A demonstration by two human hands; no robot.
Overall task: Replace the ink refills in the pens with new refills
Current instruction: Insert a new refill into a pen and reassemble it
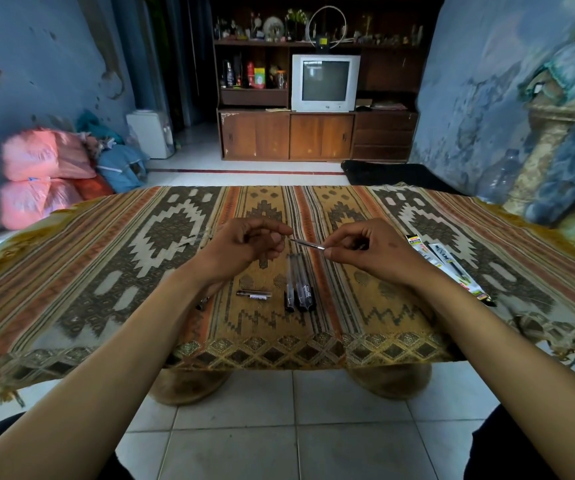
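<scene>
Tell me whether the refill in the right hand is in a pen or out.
Out. The right hand pinches the bare refill in the air above the pens, with no barrel around it.

Room beyond the work surface — blue peeling walls, tiled floor

Patterned cloth (140, 271) over table; old television (325, 83) in wooden cabinet (320, 136); pink sacks (37, 174) left — white dispenser (149, 133) behind.

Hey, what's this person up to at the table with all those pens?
A person is swapping pen refills. The right hand pinches a thin refill, tip pointing toward the left hand, whose fingers are curled with nothing visibly held. Three pens lie together on the patterned cloth, a short pen part beside them, refill packs to the right.
</scene>
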